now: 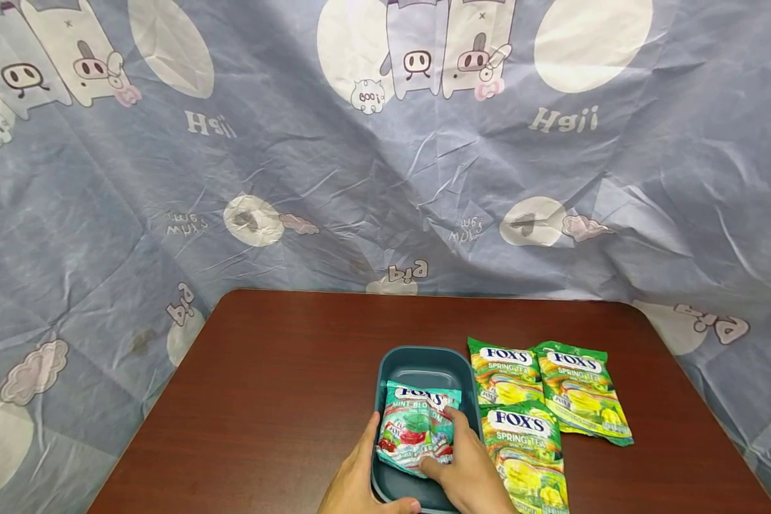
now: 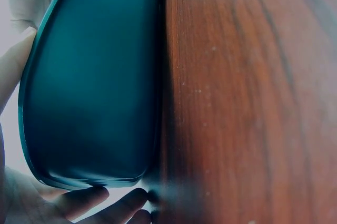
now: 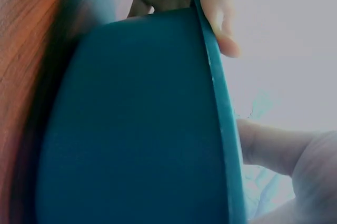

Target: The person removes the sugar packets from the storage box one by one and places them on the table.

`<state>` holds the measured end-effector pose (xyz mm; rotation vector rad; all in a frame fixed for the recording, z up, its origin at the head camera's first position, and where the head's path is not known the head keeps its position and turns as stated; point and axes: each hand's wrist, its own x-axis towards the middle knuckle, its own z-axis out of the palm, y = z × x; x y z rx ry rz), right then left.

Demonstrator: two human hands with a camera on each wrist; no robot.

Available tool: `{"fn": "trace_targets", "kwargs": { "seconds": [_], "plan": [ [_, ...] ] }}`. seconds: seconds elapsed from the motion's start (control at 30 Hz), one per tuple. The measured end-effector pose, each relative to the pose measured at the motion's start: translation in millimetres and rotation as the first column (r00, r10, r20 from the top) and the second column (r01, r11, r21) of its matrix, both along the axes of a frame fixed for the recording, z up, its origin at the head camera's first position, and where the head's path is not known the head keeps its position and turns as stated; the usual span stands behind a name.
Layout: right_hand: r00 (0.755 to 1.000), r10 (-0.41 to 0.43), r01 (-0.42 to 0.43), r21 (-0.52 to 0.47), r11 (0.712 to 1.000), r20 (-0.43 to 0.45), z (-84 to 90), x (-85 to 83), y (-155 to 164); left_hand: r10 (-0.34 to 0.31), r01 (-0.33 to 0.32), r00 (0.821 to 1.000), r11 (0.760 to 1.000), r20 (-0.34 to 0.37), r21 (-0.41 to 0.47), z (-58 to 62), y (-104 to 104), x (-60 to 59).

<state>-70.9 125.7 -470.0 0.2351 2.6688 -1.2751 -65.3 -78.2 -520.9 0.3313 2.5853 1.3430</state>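
A dark teal rectangular container (image 1: 432, 357) stands on the table, its side wall (image 2: 95, 82) filling much of the left wrist view. Inside it lies a mint-green candy bag (image 1: 414, 425) labelled FOX'S Mint Blossom. My left hand (image 1: 358, 478) grips the container's near left corner, thumb at the front rim and fingers along the outer side. Over the near right side reaches my right hand (image 1: 472, 471), pinching the bag between thumb and fingers. In the right wrist view the right thumb (image 3: 268, 142) shows beyond the container's rim; the bag is mostly hidden there.
Right of the container lie three green-yellow FOX'S Spring Tea candy bags: one (image 1: 506, 375) at the back, another (image 1: 581, 389) farther right, a third (image 1: 525, 457) in front, close beside the container. The brown wooden table (image 1: 263, 400) ends at a patterned blue-grey cloth (image 1: 373, 193) behind.
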Motion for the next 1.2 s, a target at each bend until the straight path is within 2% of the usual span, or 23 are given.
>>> {"fn": "trace_targets", "kwargs": {
  "seconds": [0.1, 0.23, 0.37, 0.6, 0.77, 1.07, 1.2],
  "plan": [
    [1.0, 0.013, -0.012, -0.018, 1.0, 0.02, 0.7, -0.7, 1.2, 0.0, 0.0, 1.0, 1.0, 0.012, 0.004, 0.0, 0.1, -0.6],
    [0.999, 0.006, -0.002, -0.13, 0.992, 0.033, 1.0, -2.3, 5.4, -0.008, 0.008, 1.0, 1.0, -0.018, -0.004, -1.2, -0.5, -0.3],
    [0.999, -0.025, 0.032, -0.265, 0.964, 0.03, -0.5, -3.7, 8.5, -0.01, 0.01, 0.999, 1.0, -0.048, -0.01, -1.9, -0.3, 0.1],
    [0.992, -0.118, 0.126, -0.33, 0.936, 0.042, -1.8, -4.7, 7.9, -0.013, 0.012, 0.998, 1.0, -0.068, -0.017, -1.0, 0.1, -0.1],
    [0.99, -0.13, 0.137, -0.411, 0.901, 0.045, -0.5, -5.7, 8.8, -0.015, 0.014, 0.996, 1.0, -0.084, -0.019, -1.1, -0.9, 0.2],
    [0.998, -0.064, 0.054, -0.38, 0.923, -0.015, -2.7, -5.7, 6.7, -0.024, 0.023, 0.997, 1.0, -0.071, -0.002, -1.2, -2.5, -0.6],
    [0.999, 0.008, -0.027, -0.365, 0.931, -0.053, -7.6, -6.1, 4.1, -0.03, 0.03, 0.998, 1.0, -0.059, 0.003, -2.1, -1.3, -1.3]
  ]
}}
